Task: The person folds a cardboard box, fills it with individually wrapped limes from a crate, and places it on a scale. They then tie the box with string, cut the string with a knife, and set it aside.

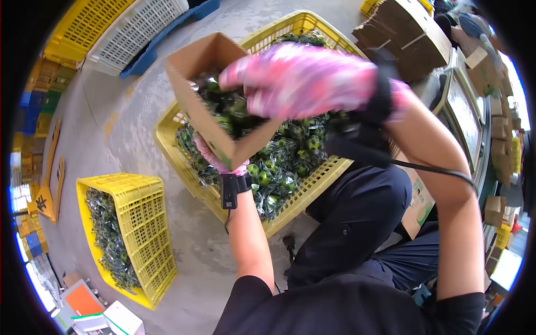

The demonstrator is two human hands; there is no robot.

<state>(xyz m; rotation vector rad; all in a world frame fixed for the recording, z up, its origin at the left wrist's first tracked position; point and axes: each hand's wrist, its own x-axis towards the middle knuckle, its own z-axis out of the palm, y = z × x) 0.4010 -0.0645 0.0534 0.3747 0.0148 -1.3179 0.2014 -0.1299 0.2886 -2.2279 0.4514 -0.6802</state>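
My left hand [220, 159], in a pink patterned glove, grips a small open cardboard box [192, 120] from below and tilts it over a large yellow crate. Inside the box lie several round green fruits [223, 120] in clear plastic wrapping. My right hand [304, 81], in a matching glove and blurred by motion, is over the box opening. Its fingers and thumb are apart, with nothing visible between them. The yellow crate [304, 204] beneath holds many more wrapped green fruits [287, 162]. Black devices with cables are strapped to both wrists.
To the left stands a second yellow crate [148, 223] filled with wrapped items. White and yellow crates [137, 33] line the upper left, beside a yellow pallet jack [50, 184]. A large cardboard box [405, 39] sits at the upper right. My bent knee [368, 206] is close to the near crate.
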